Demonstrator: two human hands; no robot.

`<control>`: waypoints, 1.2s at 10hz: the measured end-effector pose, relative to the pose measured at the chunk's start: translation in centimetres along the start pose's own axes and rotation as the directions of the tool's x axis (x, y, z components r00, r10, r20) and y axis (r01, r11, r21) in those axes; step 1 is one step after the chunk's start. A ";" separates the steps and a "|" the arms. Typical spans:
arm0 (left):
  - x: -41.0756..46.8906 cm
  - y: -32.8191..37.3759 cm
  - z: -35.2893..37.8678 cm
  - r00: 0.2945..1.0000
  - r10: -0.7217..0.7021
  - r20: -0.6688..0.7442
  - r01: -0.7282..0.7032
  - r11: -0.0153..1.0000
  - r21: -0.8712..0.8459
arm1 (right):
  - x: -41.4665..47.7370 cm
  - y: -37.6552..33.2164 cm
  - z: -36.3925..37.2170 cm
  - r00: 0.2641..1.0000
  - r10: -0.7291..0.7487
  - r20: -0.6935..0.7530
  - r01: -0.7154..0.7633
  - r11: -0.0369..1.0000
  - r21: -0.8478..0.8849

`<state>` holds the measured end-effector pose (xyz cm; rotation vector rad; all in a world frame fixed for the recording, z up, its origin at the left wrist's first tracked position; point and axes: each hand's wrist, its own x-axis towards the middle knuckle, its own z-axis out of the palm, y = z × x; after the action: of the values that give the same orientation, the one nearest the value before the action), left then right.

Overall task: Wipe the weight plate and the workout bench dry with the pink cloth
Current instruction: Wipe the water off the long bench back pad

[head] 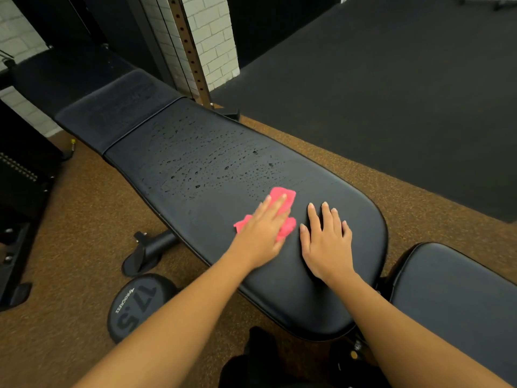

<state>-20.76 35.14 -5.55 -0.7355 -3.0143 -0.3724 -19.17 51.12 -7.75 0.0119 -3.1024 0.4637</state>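
The black padded workout bench [195, 141] runs from upper left to lower right, its back pad beaded with water drops across the middle. The near end looks dry. My left hand [260, 233] lies flat on the pink cloth [285, 196], pressing it onto the pad at the near edge of the wet patch. Pink fabric shows beyond the fingertips and beside the thumb. My right hand [327, 245] rests flat on the pad just right of the cloth, fingers spread, holding nothing. A round black weight marked 17.5 [137, 306] sits on the floor left of the bench, partly behind my left forearm.
The bench's seat pad [458, 301] sits at lower right. A bench foot [148, 250] sticks out on the brown floor [78, 219]. A black mat [391, 93] covers the floor at right. A perforated rack upright [190, 51] and white brick wall stand behind; dark equipment lines the left edge.
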 end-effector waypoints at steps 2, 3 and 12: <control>3.0 -2.8 -2.5 0.970 -0.231 -0.071 0.232 0.973 0.004 | -0.1 0.2 -0.2 1.000 -0.012 0.014 0.012 1.000 0.005; 2.1 -1.5 -1.2 0.997 -0.059 -0.055 0.059 0.998 0.002 | -0.1 0.1 -0.1 1.000 0.004 0.011 -0.004 1.000 0.024; 4.0 0.7 0.1 0.994 0.075 0.080 -0.069 0.995 -0.069 | 0.0 1.0 -0.1 0.998 -0.050 -0.041 0.051 0.998 0.033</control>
<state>-23.94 37.56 -5.16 -0.8833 -3.0547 -0.4532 -19.15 52.09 -7.90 0.0802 -3.0468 0.5083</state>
